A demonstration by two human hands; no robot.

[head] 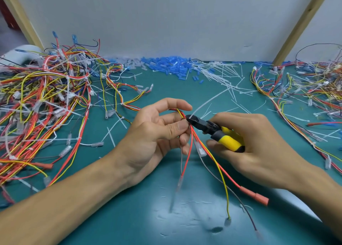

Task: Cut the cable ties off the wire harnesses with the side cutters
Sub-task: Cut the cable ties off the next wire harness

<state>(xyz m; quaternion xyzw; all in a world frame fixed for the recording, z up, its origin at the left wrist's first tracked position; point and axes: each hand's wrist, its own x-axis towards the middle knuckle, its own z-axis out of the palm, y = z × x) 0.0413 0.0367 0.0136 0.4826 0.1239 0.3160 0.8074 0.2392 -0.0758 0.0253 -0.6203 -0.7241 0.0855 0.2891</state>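
One head-worn camera looks forward and down, close over the green tabletop, toward the back wall.

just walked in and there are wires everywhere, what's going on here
A person is cutting cable ties off wire harnesses over a green mat. The left hand pinches a small harness of red and yellow wires, while the right hand grips yellow-handled side cutters with the tip at a white cable tie on that bundle. Tangled harness piles lie on both sides.
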